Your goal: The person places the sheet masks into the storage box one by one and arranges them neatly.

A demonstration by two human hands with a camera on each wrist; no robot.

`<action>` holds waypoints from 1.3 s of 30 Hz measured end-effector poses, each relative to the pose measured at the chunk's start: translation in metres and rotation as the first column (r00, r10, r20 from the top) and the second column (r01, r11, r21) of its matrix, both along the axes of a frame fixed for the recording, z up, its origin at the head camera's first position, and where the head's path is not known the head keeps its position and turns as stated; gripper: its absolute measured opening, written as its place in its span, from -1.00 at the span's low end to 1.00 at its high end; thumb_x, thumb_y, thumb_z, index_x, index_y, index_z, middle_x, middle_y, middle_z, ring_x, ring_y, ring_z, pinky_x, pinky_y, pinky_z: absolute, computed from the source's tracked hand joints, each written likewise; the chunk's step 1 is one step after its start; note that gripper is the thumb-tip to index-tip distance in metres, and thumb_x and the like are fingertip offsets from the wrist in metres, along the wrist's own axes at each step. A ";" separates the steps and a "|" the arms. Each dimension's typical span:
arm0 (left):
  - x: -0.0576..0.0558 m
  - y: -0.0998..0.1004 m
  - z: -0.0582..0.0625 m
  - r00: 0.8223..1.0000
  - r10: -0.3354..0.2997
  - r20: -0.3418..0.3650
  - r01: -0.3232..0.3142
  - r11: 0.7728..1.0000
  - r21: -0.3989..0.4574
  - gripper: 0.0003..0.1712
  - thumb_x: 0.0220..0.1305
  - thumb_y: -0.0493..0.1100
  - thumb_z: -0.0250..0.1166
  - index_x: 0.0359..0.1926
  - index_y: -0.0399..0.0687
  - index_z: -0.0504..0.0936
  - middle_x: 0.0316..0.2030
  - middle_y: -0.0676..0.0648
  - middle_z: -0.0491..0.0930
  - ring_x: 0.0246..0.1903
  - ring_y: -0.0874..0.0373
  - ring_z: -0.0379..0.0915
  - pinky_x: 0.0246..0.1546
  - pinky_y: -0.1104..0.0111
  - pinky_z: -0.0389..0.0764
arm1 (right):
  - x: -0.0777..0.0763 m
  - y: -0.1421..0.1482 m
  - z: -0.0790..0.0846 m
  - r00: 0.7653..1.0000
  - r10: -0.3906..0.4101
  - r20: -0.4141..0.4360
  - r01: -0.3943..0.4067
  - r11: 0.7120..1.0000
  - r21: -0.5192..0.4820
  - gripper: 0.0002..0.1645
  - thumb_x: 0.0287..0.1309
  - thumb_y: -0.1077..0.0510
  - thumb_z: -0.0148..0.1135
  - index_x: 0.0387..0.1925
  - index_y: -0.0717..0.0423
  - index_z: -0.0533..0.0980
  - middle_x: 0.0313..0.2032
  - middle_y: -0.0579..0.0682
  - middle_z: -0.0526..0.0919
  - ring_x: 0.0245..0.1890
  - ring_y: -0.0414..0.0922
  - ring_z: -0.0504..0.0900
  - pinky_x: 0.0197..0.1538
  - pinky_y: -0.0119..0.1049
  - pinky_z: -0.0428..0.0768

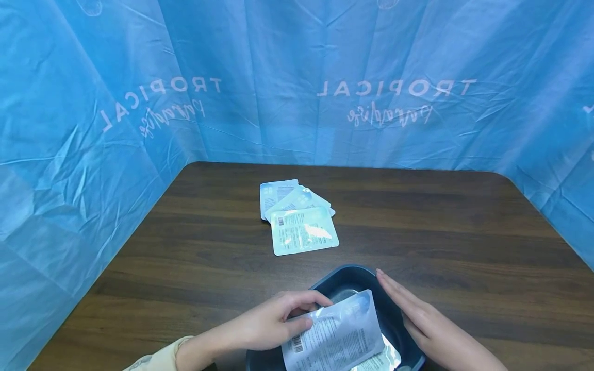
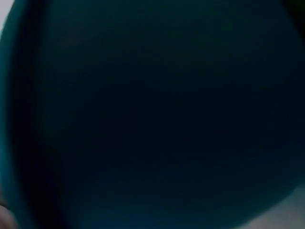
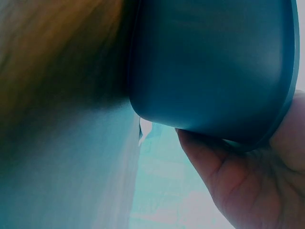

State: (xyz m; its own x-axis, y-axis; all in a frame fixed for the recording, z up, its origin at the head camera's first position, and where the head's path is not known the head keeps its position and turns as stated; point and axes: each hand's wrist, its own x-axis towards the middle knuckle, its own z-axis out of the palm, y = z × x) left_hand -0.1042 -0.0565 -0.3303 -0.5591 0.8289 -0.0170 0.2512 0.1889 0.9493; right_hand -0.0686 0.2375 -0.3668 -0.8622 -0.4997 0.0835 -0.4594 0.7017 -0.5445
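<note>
Silver packet (image 1: 341,335): lies slanted over the mouth of the dark bin (image 1: 390,308), printed side up; depth against the bin hard to tell.
Left hand (image 1: 278,322): pinches the packet at its left edge, thumb on the printed face; grip lost in darkness in the left wrist view.
Packet risk: could slide or swivel, likely from slick foil held at one edge only; could also catch on the rim if brought in crooked.
Bin contents: pale green packet (image 1: 382,358), glossy, partly under the silver packet; also a pale shiny patch towards the far end, not identifiable.
Contents risk: could crumple or ride up if pressed from above.
Right hand (image 1: 417,317): straight, close-set fingers, laid along the bin's right side.
Bin risk: could tip or skid if pushed from the right without a counter-hold.
Loose packets (image 1: 297,242): overlap in a fan on the table (image 1: 441,232), beyond the bin; could slither apart if knocked.
Backdrop: blue curtain (image 1: 287,62), mirrored lettering.
</note>
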 end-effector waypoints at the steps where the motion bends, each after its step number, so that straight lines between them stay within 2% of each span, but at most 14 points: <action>1: 0.000 0.001 -0.002 1.000 -0.009 0.000 0.009 1.000 -0.004 -0.62 0.23 -0.41 0.00 0.05 -0.07 0.42 -0.21 0.00 0.55 -0.33 0.34 0.43 -0.26 0.48 0.46 | 0.000 0.000 0.000 1.000 0.001 -0.004 -0.001 1.000 0.002 -0.12 0.10 0.47 -0.09 0.36 -0.08 -0.15 0.33 0.00 0.00 0.24 -0.47 -0.05 0.10 -0.59 0.07; 5: 0.002 0.006 -0.009 1.000 -0.006 0.008 0.006 0.999 -0.042 -0.57 0.22 -0.43 0.01 0.09 -0.05 0.38 -0.20 0.04 0.51 -0.34 0.36 0.42 -0.29 0.50 0.45 | -0.001 0.000 0.000 1.000 0.008 -0.019 -0.008 1.000 -0.019 -0.10 0.06 0.49 -0.07 0.36 -0.05 -0.13 0.33 0.02 0.01 0.22 -0.53 -0.10 0.08 -0.62 0.02; 9: 0.007 0.009 -0.015 1.000 -0.009 -0.022 0.008 0.996 -0.087 -0.44 0.19 -0.44 0.01 0.20 0.00 0.27 -0.15 0.05 0.48 -0.34 0.37 0.41 -0.35 0.51 0.46 | -0.001 0.000 0.000 0.999 0.013 -0.049 -0.015 0.999 -0.036 -0.10 0.04 0.51 -0.06 0.36 -0.02 -0.11 0.33 0.03 0.03 0.21 -0.57 -0.12 0.08 -0.63 -0.02; 11: 0.009 0.010 -0.016 0.997 -0.014 -0.073 0.004 0.991 -0.130 -0.38 0.18 -0.45 0.02 0.26 0.01 0.20 -0.11 0.06 0.45 -0.35 0.39 0.38 -0.38 0.53 0.45 | 0.000 0.000 0.000 0.998 0.009 -0.061 -0.010 1.000 -0.027 -0.11 0.06 0.50 -0.06 0.36 -0.03 -0.10 0.32 0.02 0.04 0.21 -0.55 -0.10 0.08 -0.63 0.00; 14: 0.012 0.011 -0.018 0.983 -0.032 -0.183 -0.009 0.976 -0.216 -0.32 0.15 -0.43 0.06 0.30 -0.03 0.13 -0.06 0.06 0.40 -0.34 0.41 0.33 -0.34 0.55 0.40 | 0.000 -0.001 0.000 0.998 0.005 -0.062 -0.006 1.000 -0.017 -0.14 0.08 0.49 -0.08 0.36 -0.03 -0.09 0.33 0.00 0.04 0.21 -0.52 -0.08 0.09 -0.62 0.03; 17: 0.013 0.013 -0.019 0.950 -0.075 -0.304 -0.023 0.952 -0.305 -0.29 0.13 -0.40 0.11 0.31 -0.09 0.11 -0.05 0.06 0.37 -0.32 0.41 0.29 -0.29 0.56 0.36 | 0.000 0.000 0.000 0.998 0.008 -0.059 -0.009 1.000 -0.023 -0.13 0.07 0.51 -0.08 0.36 -0.01 -0.08 0.32 0.01 0.04 0.22 -0.51 -0.08 0.09 -0.62 0.02; 20: 0.014 0.014 -0.021 0.915 -0.126 -0.382 -0.027 0.928 -0.371 -0.28 0.14 -0.32 0.15 0.31 -0.14 0.09 -0.06 0.05 0.38 -0.32 0.41 0.28 -0.28 0.57 0.35 | 0.000 0.000 0.000 0.998 0.010 -0.060 -0.012 0.999 -0.037 -0.13 0.05 0.53 -0.08 0.35 0.00 -0.07 0.32 0.02 0.05 0.22 -0.51 -0.08 0.09 -0.63 0.00; 23: 0.014 0.017 -0.022 0.889 -0.167 -0.426 -0.041 0.898 -0.438 -0.27 0.15 -0.22 0.20 0.31 -0.15 0.09 -0.03 0.06 0.39 -0.31 0.40 0.29 -0.26 0.56 0.37 | 0.000 0.000 -0.001 0.998 0.008 -0.059 -0.010 0.999 -0.032 -0.14 0.08 0.50 -0.07 0.35 -0.01 -0.07 0.32 0.02 0.05 0.22 -0.49 -0.06 0.09 -0.59 0.05; 25: 0.015 0.019 -0.022 0.873 -0.195 -0.448 -0.059 0.868 -0.493 -0.26 0.14 -0.16 0.22 0.30 -0.13 0.11 -0.03 0.07 0.40 -0.30 0.39 0.29 -0.24 0.55 0.39 | 0.000 0.000 -0.001 0.999 0.006 -0.051 -0.007 1.000 -0.024 -0.16 0.11 0.47 -0.08 0.36 -0.04 -0.08 0.32 0.01 0.05 0.22 -0.49 -0.06 0.09 -0.55 0.09; 28: 0.015 0.022 -0.023 0.829 -0.259 -0.495 -0.088 0.815 -0.573 -0.25 0.13 -0.06 0.22 0.29 -0.12 0.14 -0.01 0.06 0.40 -0.24 0.36 0.30 -0.15 0.49 0.41 | 0.000 0.001 -0.002 0.999 0.008 -0.032 -0.008 1.000 -0.023 -0.19 0.16 0.42 -0.09 0.36 -0.08 -0.09 0.32 0.01 0.05 0.22 -0.51 -0.08 0.09 -0.54 0.12; 30: 0.016 0.024 -0.023 0.804 -0.296 -0.516 -0.100 0.788 -0.607 -0.26 0.14 -0.02 0.21 0.29 -0.11 0.15 0.01 0.06 0.40 -0.21 0.35 0.31 -0.13 0.47 0.41 | 0.000 0.002 -0.003 1.000 0.014 -0.026 -0.015 0.999 -0.033 -0.21 0.18 0.41 -0.09 0.36 -0.08 -0.09 0.32 0.02 0.05 0.22 -0.53 -0.10 0.09 -0.56 0.12; 35: 0.017 0.025 -0.024 0.759 -0.350 -0.549 -0.117 0.755 -0.645 -0.23 0.14 0.07 0.17 0.30 -0.10 0.12 0.07 0.04 0.37 -0.15 0.32 0.33 -0.09 0.45 0.42 | 0.000 0.002 -0.003 0.999 0.028 -0.032 -0.029 0.998 -0.052 -0.20 0.17 0.43 -0.09 0.36 -0.06 -0.09 0.32 0.03 0.04 0.22 -0.56 -0.12 0.08 -0.59 0.08; 37: 0.018 0.027 -0.025 0.729 -0.379 -0.569 -0.137 0.734 -0.665 -0.23 0.14 0.11 0.16 0.29 -0.10 0.14 0.08 0.05 0.36 -0.14 0.31 0.33 -0.09 0.46 0.41 | 0.000 0.002 -0.003 0.999 0.026 -0.044 -0.028 0.998 -0.050 -0.20 0.16 0.44 -0.09 0.36 -0.05 -0.08 0.32 0.03 0.04 0.22 -0.56 -0.11 0.08 -0.59 0.08; 39: 0.019 0.029 -0.025 0.679 -0.419 -0.602 -0.164 0.713 -0.682 -0.23 0.14 0.14 0.15 0.28 -0.12 0.17 0.08 0.05 0.37 -0.17 0.31 0.32 -0.13 0.51 0.41 | 0.000 0.002 -0.003 0.998 0.026 -0.060 -0.028 0.998 -0.047 -0.19 0.15 0.44 -0.08 0.36 -0.04 -0.08 0.32 0.02 0.04 0.22 -0.55 -0.11 0.08 -0.58 0.08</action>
